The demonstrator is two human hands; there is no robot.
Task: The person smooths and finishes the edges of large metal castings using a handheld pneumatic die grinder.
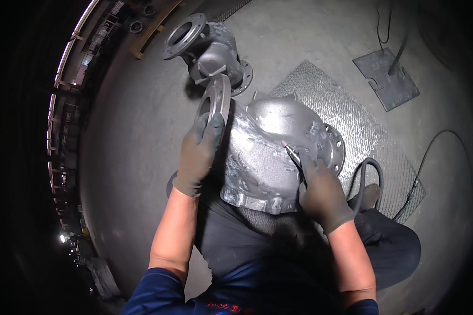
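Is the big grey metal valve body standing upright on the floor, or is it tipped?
Tipped: the big grey cast-metal valve body leans on the person's lap, its round flanges facing sideways, steadied by the gloved left hand.

Centre frame, the cast valve body (270,152) is dull silver-grey. Both gloves, left hand (198,152) and right hand (320,191), are dark grey. The tool tip (285,144) is pinkish. The upper-right mesh grating (347,115) shows a diamond pattern.

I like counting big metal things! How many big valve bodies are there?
2. One valve body lies under the left hand and right hand; the other valve body sits behind it. More may be hidden.
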